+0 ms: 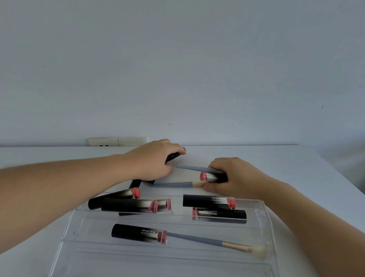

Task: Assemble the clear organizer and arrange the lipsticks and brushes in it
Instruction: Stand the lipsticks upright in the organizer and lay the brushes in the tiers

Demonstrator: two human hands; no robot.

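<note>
Both hands' fingers curled: left hand (153, 160) round a black lipstick (172, 157), right hand (231, 177) round another lipstick (212, 177) and brushes (194, 168)

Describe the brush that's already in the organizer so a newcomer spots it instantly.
Start at the clear organizer nearest the camera. On its middle tier a lipstick lies beside the brush. It is the only brush inside: grey handle, pale bristles pointing right.

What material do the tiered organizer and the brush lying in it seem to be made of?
The organizer looks like clear, glossy acrylic or similar hard plastic: the table shows through it and its edges catch light. The brush has a matte grey handle, plastic or painted wood, I cannot tell which, a shiny gold, probably metal ferrule, and pale soft bristles.
</note>
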